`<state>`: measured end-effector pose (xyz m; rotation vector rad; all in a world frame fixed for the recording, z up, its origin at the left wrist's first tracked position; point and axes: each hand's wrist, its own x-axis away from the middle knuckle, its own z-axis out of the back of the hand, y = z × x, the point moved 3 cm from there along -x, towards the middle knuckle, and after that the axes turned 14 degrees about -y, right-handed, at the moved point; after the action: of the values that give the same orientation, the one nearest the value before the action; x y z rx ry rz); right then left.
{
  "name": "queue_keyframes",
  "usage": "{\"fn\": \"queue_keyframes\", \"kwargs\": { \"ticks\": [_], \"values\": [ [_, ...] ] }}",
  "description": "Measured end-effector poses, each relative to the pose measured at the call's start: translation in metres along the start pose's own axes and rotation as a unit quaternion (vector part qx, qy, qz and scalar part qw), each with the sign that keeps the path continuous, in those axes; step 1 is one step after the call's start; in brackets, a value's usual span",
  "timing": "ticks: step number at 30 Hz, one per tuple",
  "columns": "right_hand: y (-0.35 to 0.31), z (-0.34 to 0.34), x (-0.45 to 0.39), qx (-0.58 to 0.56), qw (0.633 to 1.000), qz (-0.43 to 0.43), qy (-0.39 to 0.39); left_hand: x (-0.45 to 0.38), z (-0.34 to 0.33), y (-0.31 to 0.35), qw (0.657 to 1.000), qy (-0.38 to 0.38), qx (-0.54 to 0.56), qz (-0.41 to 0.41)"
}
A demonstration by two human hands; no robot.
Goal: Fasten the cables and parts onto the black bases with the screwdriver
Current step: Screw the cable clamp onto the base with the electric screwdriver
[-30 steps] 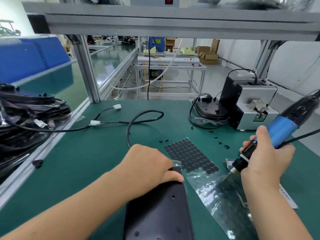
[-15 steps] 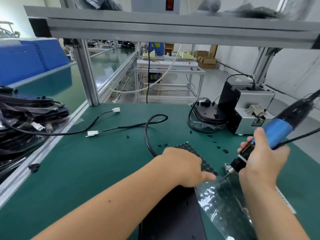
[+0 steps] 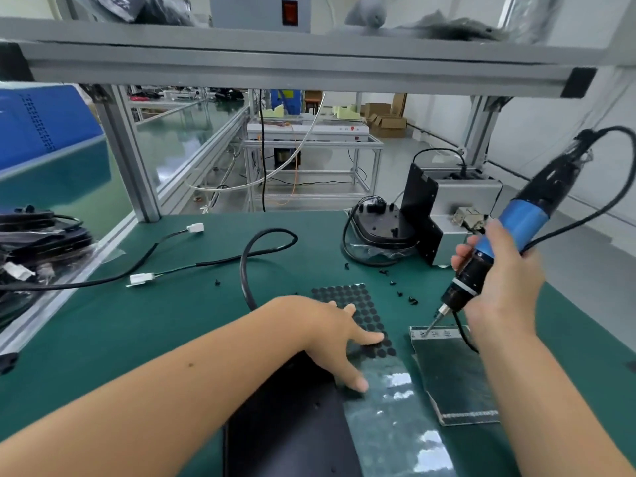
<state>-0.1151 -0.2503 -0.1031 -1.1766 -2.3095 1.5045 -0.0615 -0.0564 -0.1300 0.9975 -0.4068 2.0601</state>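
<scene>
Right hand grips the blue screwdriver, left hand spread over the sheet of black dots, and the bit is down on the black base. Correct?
Not quite. In the head view the screwdriver bit touches the top edge of the clear plastic bag, not the black base. The rest holds: right hand grips it, left hand lies spread over the dot sheet.

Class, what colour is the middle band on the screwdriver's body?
Bright blue, between black ends, on the screwdriver held by the right hand; seen best in the head view.
</scene>
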Motion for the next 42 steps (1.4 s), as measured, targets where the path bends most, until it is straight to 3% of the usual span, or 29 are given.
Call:
{"fn": "queue_keyframes", "kwargs": {
  "ticks": [2,4,6,8,11,16,21,27,32,35,39,42],
  "values": [
    [-0.002,0.0,-0.009,0.018,1.0,0.007,-0.011,-0.003,0.013,-0.003,0.998,0.047,0.036,-0.024],
    [0.0,0.002,-0.015,0.034,0.999,0.004,-0.015,-0.012,0.037,-0.007,0.985,0.147,0.088,-0.024],
    [0.006,0.006,-0.016,0.036,0.999,-0.011,-0.008,-0.029,0.062,-0.021,0.954,0.262,0.138,0.039],
    [0.013,0.012,-0.014,0.029,0.999,-0.027,-0.004,-0.052,0.079,-0.038,0.926,0.319,0.167,0.111],
    [0.017,0.02,-0.015,0.031,0.999,-0.043,0.005,-0.078,0.09,-0.05,0.916,0.321,0.181,0.156],
    [0.018,0.036,-0.022,-0.011,0.996,-0.086,0.015,-0.1,0.095,-0.048,0.902,0.351,0.197,0.156],
    [0.018,0.039,-0.022,0.073,0.99,-0.115,-0.045,-0.099,0.095,-0.041,0.892,0.365,0.205,0.172],
    [0.021,0.032,-0.016,0.177,0.979,-0.088,-0.048,-0.084,0.088,-0.038,0.877,0.373,0.258,0.157],
    [0.018,0.035,-0.017,0.304,0.951,-0.046,-0.023,-0.049,0.102,-0.03,0.86,0.367,0.351,0.047],
    [0.013,0.04,-0.02,0.391,0.919,-0.051,-0.021,-0.019,0.099,-0.024,0.828,0.38,0.41,-0.03],
    [0.003,0.041,-0.017,0.543,0.835,-0.083,-0.029,0.013,0.072,-0.019,0.79,0.379,0.465,-0.127],
    [-0.001,0.039,-0.016,0.56,0.824,-0.085,-0.002,0.033,0.048,-0.021,0.746,0.386,0.513,-0.177]
  ]
}}
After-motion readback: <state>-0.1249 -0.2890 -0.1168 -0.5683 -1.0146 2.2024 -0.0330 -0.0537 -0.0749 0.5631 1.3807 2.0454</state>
